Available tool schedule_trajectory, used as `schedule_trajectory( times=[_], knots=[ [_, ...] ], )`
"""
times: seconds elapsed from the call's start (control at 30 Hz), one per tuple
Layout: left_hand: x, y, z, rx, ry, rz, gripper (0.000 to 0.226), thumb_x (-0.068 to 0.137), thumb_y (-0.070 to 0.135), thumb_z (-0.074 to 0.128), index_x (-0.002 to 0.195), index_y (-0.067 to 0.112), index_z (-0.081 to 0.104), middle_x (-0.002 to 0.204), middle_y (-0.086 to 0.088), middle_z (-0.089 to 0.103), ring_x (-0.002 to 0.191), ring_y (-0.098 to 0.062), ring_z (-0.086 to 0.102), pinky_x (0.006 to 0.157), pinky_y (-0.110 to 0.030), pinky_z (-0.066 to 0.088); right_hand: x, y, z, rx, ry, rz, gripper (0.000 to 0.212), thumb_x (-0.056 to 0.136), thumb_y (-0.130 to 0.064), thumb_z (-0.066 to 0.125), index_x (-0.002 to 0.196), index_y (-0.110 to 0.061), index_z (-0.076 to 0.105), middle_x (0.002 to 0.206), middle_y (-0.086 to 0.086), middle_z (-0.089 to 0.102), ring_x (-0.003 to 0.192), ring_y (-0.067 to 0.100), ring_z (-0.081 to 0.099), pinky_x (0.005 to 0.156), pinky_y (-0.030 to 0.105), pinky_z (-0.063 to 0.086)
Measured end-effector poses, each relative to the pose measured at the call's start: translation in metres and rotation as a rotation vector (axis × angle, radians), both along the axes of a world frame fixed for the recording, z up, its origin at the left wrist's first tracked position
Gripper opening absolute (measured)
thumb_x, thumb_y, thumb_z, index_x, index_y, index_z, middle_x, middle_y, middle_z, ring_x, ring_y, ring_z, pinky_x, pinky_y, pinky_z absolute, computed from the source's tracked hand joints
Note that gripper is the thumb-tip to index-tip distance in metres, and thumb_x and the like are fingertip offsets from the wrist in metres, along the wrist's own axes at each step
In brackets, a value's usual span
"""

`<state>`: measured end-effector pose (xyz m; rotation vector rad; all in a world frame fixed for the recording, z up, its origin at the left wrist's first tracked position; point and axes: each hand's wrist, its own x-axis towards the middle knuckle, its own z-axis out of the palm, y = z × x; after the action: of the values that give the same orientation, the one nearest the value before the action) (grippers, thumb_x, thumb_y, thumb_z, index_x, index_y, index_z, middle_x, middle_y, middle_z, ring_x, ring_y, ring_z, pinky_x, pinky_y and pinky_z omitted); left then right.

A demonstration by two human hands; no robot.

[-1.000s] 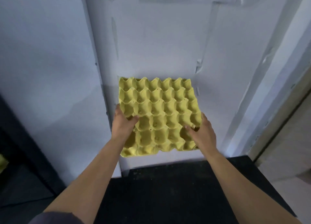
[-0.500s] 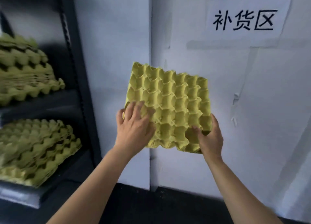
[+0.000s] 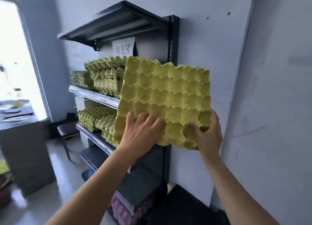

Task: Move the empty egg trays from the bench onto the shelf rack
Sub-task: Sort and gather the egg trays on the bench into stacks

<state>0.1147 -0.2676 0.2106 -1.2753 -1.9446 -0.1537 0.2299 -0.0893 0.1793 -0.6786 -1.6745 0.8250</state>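
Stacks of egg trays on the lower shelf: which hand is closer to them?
Left. The left hand holds the held tray at its lower left edge, just right of the stacks. The right hand grips the far right corner, by the wall.

Two bare forearms fill the lower view: the left forearm (image 3: 96, 187) and the right forearm (image 3: 231, 187), uncovered along all their visible length. The left hand (image 3: 143, 133) and right hand (image 3: 209, 136) are bare as well, with slender fingers (image 3: 145, 119) and faint knuckle ridges across the left hand's back.
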Motion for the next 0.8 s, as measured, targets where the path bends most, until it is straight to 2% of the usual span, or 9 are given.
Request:
schedule_trajectory(
  times=[0.17, 0.23, 0.3, 0.33, 0.43, 0.53, 0.63, 0.7, 0.8],
  knots=[
    [-0.051, -0.06, 0.002, -0.052, 0.028, 0.154, 0.106, 0.038, 0.055, 0.086, 0.129, 0.031, 0.038, 0.116, 0.0, 0.06, 0.103, -0.03, 0.059, 0.092, -0.063, 0.035, -0.072, -0.049, 0.017, 0.063, -0.002, 0.084, 0.077, 0.081, -0.04, 0.07, 0.145, -0.026, 0.03, 0.136, -0.001, 0.048, 0.119, 0.015, 0.047, 0.089, 0.024, 0.033],
    [-0.075, -0.083, 0.005, -0.083, 0.035, 0.22, 0.116, 0.046, 0.054, 0.084, 0.141, 0.035, 0.019, 0.128, -0.002, 0.053, 0.112, -0.034, 0.052, 0.097, -0.066, 0.027, -0.106, -0.071, 0.023, 0.108, 0.01, 0.122, 0.077, 0.08, -0.041, 0.071, 0.145, -0.026, 0.031, 0.137, -0.003, 0.047, 0.121, 0.012, 0.046, 0.09, 0.024, 0.033],
    [-0.104, -0.104, 0.002, -0.098, 0.062, 0.272, 0.116, 0.06, 0.046, 0.08, 0.142, 0.041, -0.002, 0.138, -0.003, 0.041, 0.121, -0.036, 0.043, 0.102, -0.067, 0.016, -0.143, -0.095, 0.027, 0.112, 0.026, 0.164, 0.078, 0.08, -0.042, 0.071, 0.145, -0.029, 0.03, 0.135, -0.005, 0.048, 0.113, 0.004, 0.044, 0.089, 0.023, 0.033],
    [-0.118, -0.112, 0.002, -0.084, 0.079, 0.303, 0.115, 0.062, 0.042, 0.08, 0.142, 0.041, -0.003, 0.138, -0.003, 0.041, 0.121, -0.037, 0.042, 0.103, -0.067, 0.015, -0.159, -0.105, 0.028, 0.109, 0.03, 0.182, 0.079, 0.079, -0.042, 0.071, 0.145, -0.031, 0.029, 0.134, -0.005, 0.048, 0.11, 0.002, 0.042, 0.089, 0.023, 0.034],
    [-0.171, -0.146, 0.003, -0.033, 0.064, 0.424, 0.112, 0.053, 0.034, 0.084, 0.142, 0.039, 0.016, 0.129, -0.005, 0.052, 0.113, -0.039, 0.049, 0.099, -0.065, 0.025, -0.218, -0.145, 0.033, 0.106, 0.023, 0.201, 0.081, 0.079, -0.044, 0.071, 0.146, -0.032, 0.028, 0.133, -0.002, 0.048, 0.111, 0.006, 0.044, 0.087, 0.026, 0.034],
    [-0.226, -0.18, 0.0, 0.028, 0.068, 0.419, 0.106, 0.049, 0.033, 0.087, 0.138, 0.035, 0.03, 0.121, -0.006, 0.059, 0.103, -0.039, 0.054, 0.093, -0.061, 0.036, -0.27, -0.182, 0.036, 0.135, 0.023, 0.226, 0.084, 0.078, -0.043, 0.072, 0.147, -0.03, 0.026, 0.136, -0.001, 0.046, 0.109, 0.004, 0.041, 0.085, 0.025, 0.033],
    [-0.275, -0.211, -0.004, 0.044, 0.056, 0.419, 0.108, 0.04, 0.039, 0.09, 0.134, 0.033, 0.038, 0.116, -0.005, 0.061, 0.099, -0.039, 0.056, 0.084, -0.053, 0.046, -0.323, -0.211, 0.037, 0.189, 0.016, 0.252, 0.085, 0.078, -0.045, 0.071, 0.147, -0.03, 0.025, 0.14, -0.003, 0.044, 0.116, 0.005, 0.044, 0.083, 0.019, 0.033],
    [-0.305, -0.225, -0.008, 0.062, 0.022, 0.438, 0.107, 0.038, 0.04, 0.091, 0.132, 0.032, 0.041, 0.115, -0.003, 0.062, 0.097, -0.039, 0.057, 0.078, -0.048, 0.051, -0.358, -0.223, 0.036, 0.221, 0.014, 0.277, 0.083, 0.077, -0.046, 0.072, 0.146, -0.03, 0.027, 0.136, -0.002, 0.048, 0.109, 0.005, 0.046, 0.08, 0.013, 0.033],
    [-0.347, -0.238, -0.012, 0.125, 0.016, 0.461, 0.095, 0.047, 0.03, 0.089, 0.129, 0.03, 0.043, 0.116, -0.004, 0.062, 0.097, -0.041, 0.057, 0.075, -0.047, 0.053, -0.411, -0.236, 0.036, 0.243, -0.003, 0.322, 0.084, 0.077, -0.05, 0.07, 0.146, -0.035, 0.025, 0.132, -0.002, 0.05, 0.111, 0.008, 0.048, 0.082, 0.023, 0.036]
  ],
)
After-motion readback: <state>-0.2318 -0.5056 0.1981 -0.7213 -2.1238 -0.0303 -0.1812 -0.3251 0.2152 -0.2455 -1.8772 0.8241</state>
